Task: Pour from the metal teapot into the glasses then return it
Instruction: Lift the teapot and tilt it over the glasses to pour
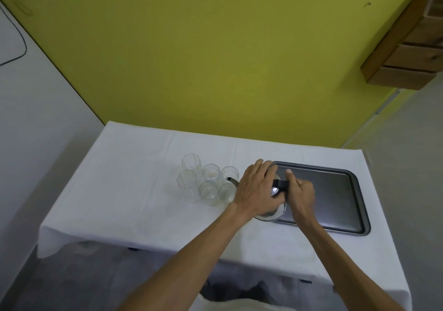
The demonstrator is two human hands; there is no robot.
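The metal teapot hangs over the left end of a dark tray, mostly hidden under my hands. Its spout points left over the nearest clear glasses. My right hand grips the teapot's black handle. My left hand lies flat over the top of the teapot, covering the lid. Several clear glasses stand in a tight group just left of the teapot, two taller ones on the far left side. Whether liquid is flowing I cannot tell.
A white cloth covers the table, which stands against a yellow-green wall. The tray holds nothing besides the teapot's edge. A wooden shelf unit hangs high on the right. The table's front edge is close to my body.
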